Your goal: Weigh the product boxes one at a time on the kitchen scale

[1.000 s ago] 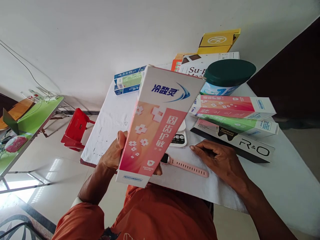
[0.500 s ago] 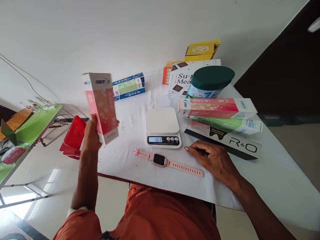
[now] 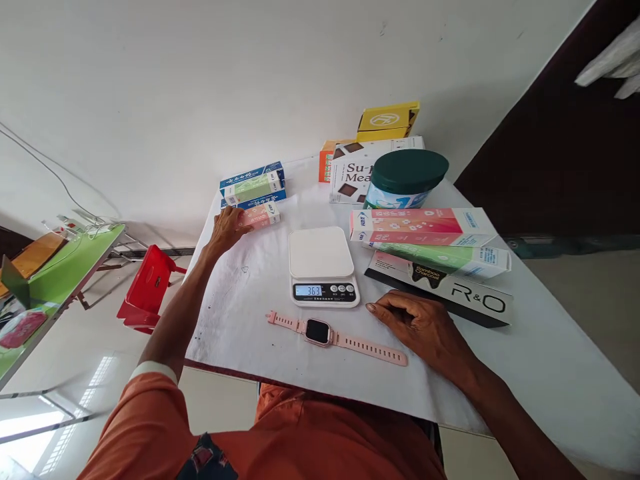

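My left hand [image 3: 229, 231] is at the back left of the table, its fingers wrapped over the left end of a pink toothpaste box [image 3: 261, 215]. That box lies in front of a green-and-white box [image 3: 253, 187] and blue boxes [image 3: 253, 174]. My right hand [image 3: 423, 327] rests on the cloth with curled fingers, its thumb tip near the right front corner of a white digital scale [image 3: 321, 252]. Nothing shows in that hand. The scale's pan is bare and its display reads 363. A pink-strapped smartwatch [image 3: 318, 331] lies stretched out in front of the scale.
On the right lie a second pink box [image 3: 420, 227], a green box [image 3: 440, 259] and a black-and-white R&O box [image 3: 445, 287]. Behind them stand a green-lidded tub [image 3: 407, 177], a white carton [image 3: 345, 175] and a yellow box [image 3: 386, 121]. A red chair [image 3: 150, 283] stands left of the table.
My left hand has carried the pink toothpaste box from upright in the air down to the table, in front of the blue and green boxes. My right hand stays in place.
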Action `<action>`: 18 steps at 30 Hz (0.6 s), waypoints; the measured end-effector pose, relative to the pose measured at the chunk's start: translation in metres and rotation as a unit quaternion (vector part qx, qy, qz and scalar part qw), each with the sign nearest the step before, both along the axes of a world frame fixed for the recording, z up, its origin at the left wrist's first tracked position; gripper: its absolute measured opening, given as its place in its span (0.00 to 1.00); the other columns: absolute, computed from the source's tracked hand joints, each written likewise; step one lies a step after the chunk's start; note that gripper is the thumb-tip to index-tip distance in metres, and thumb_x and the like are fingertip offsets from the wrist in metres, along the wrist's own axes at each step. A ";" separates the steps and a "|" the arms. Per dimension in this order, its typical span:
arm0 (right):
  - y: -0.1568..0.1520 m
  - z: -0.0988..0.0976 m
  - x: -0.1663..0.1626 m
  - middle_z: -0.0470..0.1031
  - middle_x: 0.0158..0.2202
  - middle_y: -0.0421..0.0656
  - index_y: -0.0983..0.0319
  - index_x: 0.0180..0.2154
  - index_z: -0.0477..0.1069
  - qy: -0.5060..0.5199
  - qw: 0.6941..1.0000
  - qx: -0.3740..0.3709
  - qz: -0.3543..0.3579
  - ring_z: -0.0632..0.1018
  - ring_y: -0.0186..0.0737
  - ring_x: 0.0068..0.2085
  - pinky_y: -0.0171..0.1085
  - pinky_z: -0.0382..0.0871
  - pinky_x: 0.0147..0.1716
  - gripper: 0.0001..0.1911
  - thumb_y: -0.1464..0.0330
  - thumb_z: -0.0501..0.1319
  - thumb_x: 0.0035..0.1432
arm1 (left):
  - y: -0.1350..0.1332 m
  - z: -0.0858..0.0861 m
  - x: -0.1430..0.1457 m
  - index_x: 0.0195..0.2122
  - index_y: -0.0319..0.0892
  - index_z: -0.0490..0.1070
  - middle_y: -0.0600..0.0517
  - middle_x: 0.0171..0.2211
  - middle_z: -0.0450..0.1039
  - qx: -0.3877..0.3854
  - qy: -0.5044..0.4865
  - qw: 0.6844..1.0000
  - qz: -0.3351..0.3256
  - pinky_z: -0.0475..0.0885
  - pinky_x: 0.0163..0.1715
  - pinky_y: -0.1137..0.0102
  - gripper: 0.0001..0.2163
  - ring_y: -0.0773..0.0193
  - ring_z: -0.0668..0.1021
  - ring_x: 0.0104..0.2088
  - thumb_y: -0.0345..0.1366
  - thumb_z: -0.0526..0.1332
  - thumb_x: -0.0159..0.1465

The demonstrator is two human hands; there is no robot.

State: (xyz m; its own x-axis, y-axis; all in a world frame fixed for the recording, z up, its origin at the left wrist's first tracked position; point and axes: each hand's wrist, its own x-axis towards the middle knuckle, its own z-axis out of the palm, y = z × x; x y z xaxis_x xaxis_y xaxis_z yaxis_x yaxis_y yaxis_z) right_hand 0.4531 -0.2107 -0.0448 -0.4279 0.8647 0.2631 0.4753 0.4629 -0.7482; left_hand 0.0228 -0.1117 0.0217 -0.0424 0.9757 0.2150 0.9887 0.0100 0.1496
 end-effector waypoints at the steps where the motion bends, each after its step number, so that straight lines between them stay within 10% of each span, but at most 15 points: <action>1: 0.000 -0.001 0.000 0.71 0.25 0.39 0.58 0.26 0.69 0.003 1.000 0.005 0.000 0.71 0.36 0.26 0.37 0.63 0.28 0.18 0.59 0.59 0.68 | 0.009 -0.003 -0.001 0.58 0.44 0.69 0.41 0.56 0.70 -0.008 0.017 1.000 0.003 0.65 0.58 0.53 0.22 0.46 0.71 0.58 0.44 0.66 0.65; 13: 0.002 0.000 0.001 0.71 0.25 0.39 0.60 0.27 0.70 0.037 0.999 0.018 -0.008 0.70 0.34 0.26 0.35 0.62 0.29 0.15 0.63 0.60 0.66 | 0.044 -0.005 0.005 0.57 0.42 0.73 0.34 0.59 0.67 0.066 0.087 0.992 0.054 0.64 0.58 0.49 0.22 0.37 0.70 0.60 0.48 0.65 0.66; 18: 0.003 -0.002 0.001 0.70 0.24 0.39 0.60 0.26 0.70 0.044 0.999 0.023 -0.010 0.69 0.33 0.26 0.35 0.61 0.29 0.15 0.63 0.60 0.66 | 0.042 0.016 0.068 0.55 0.43 0.73 0.39 0.54 0.70 0.124 -0.023 0.989 -0.080 0.69 0.55 0.52 0.22 0.45 0.75 0.54 0.48 0.66 0.64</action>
State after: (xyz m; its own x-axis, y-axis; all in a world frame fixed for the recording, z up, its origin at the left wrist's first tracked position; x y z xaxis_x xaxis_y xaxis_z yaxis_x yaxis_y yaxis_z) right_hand 0.4539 -0.2079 -0.0466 -0.3845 0.8589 0.3383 0.4185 0.4888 -0.7655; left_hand 0.0906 -0.0698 0.0373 0.0921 0.8884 0.4498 0.9667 -0.1881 0.1735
